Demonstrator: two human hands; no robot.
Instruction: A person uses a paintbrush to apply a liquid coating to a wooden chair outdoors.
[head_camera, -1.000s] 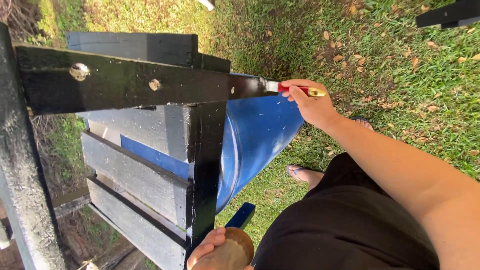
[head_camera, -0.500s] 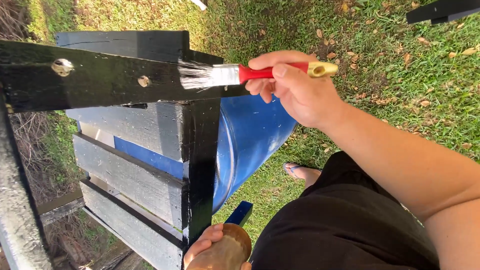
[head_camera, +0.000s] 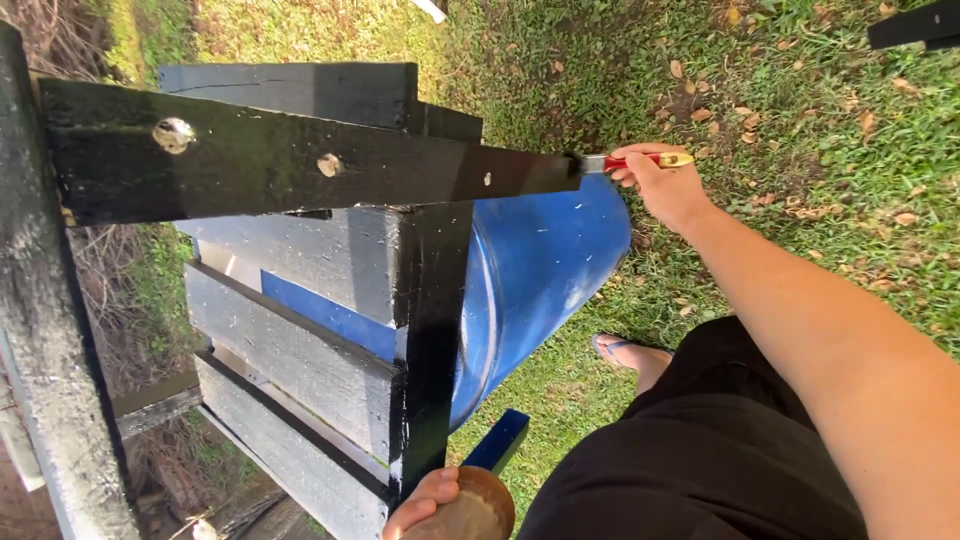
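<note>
Down at the bottom edge, the left hand (head_camera: 425, 500) cups a round brown container (head_camera: 470, 512) (contents hidden). Up across the frame, the right hand (head_camera: 668, 190) clenches a red-handled paintbrush (head_camera: 630, 161), bristles touching the end of the glossy black plank (head_camera: 300, 160), blue barrel (head_camera: 545, 270) beneath, grass (head_camera: 800, 120) beyond.

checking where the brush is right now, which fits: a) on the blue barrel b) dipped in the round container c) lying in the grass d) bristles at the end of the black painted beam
d: the right hand holds the red-handled brush with its bristles against the end of the wet black beam, above the blue barrel; the left hand holds the round container.
</note>
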